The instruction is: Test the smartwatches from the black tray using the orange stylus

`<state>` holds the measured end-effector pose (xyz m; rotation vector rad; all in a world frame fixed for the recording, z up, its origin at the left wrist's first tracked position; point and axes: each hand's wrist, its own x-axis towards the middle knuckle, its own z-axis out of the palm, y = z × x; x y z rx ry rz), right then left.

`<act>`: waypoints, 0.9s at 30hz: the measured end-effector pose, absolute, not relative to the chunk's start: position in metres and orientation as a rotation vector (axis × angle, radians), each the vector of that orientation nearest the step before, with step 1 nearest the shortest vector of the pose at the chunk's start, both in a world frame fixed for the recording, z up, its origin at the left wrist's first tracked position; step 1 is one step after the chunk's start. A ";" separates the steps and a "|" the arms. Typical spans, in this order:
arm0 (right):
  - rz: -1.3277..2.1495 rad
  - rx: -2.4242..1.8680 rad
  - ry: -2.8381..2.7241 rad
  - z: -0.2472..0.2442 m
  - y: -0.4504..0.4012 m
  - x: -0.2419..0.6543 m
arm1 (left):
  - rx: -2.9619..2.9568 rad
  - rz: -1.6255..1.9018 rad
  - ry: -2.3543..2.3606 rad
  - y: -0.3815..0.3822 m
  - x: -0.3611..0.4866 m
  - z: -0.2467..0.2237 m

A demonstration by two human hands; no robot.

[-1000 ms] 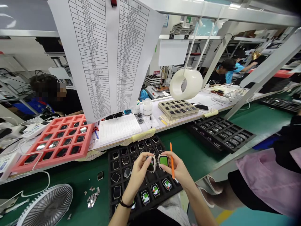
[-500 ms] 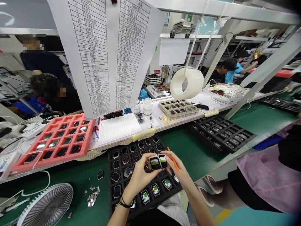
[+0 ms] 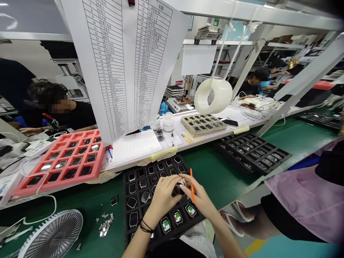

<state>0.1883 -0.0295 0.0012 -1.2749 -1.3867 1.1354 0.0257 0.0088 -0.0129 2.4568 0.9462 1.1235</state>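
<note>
My left hand [image 3: 166, 193] and my right hand [image 3: 200, 196] meet over the black foam tray [image 3: 124, 215], their fingers closed round watch faces [image 3: 181, 183] that are mostly hidden now. An orange stick tool [image 3: 192, 186] stands up between the fingers of my right hand. The tray holds rows of square watch faces; most are dark, and several near its front edge show green, white and red screens, such as the lit watch [image 3: 177, 216]. One loose watch [image 3: 114, 200] lies on the green bench left of the tray.
Small metal pieces [image 3: 105, 225] and a grey fan [image 3: 53, 234] are at the left. A red foam tray [image 3: 99, 157] and a beige tray [image 3: 203, 125] rest on the shelf. Black trays [image 3: 252, 152] lie right. A person in pink [image 3: 298, 200] stands at the right; others work behind.
The watch screens that faced up in my fingers have turned out of sight as my hands closed round them. The orange tool is more upright. A person at the back left has moved further left.
</note>
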 end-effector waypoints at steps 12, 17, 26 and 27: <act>1.604 -0.828 -1.096 0.007 -0.030 0.191 | 2.315 1.412 0.820 0.001 0.026 0.004; 1.617 -0.811 -1.093 0.010 -0.031 0.190 | 2.295 1.433 0.812 -0.001 0.025 0.005; 1.580 -0.809 -1.066 0.019 -0.033 0.178 | 2.313 1.488 0.770 0.000 0.025 0.006; 1.576 -0.809 -1.067 0.020 -0.034 0.177 | 2.319 1.493 0.758 0.000 0.025 0.007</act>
